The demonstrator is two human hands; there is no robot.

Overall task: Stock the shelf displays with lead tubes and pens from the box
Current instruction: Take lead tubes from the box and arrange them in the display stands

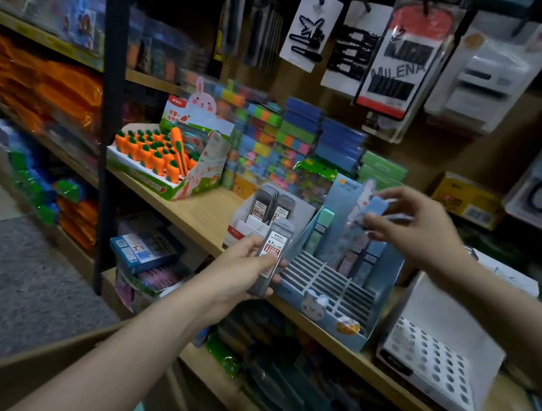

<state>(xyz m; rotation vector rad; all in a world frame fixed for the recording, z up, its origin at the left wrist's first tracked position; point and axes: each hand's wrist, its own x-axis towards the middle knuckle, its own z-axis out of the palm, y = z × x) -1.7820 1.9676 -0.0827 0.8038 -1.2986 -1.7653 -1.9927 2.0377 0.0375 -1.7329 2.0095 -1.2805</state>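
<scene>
Left hand [243, 272] grips one grey lead tube [273, 256]; right hand [412, 222] pinches one blue tube [374, 207] above the blue display [329, 301].

Colours on your shelf: orange, blue, grey and pale wood.

Your left hand [238, 269] holds a grey lead tube [273, 256] with a white and red label; more grey tubes stand in the white display [300, 209]. Your right hand [410, 229] pinches a light blue tube [376, 207] above the pale blue display [329, 301], which bears a white bunny print and a gridded tray. Orange carrots with green tops [148, 152] fill a white and green box. The shelf [200, 213] is light wood; the floor [15, 276] is speckled grey.
</scene>
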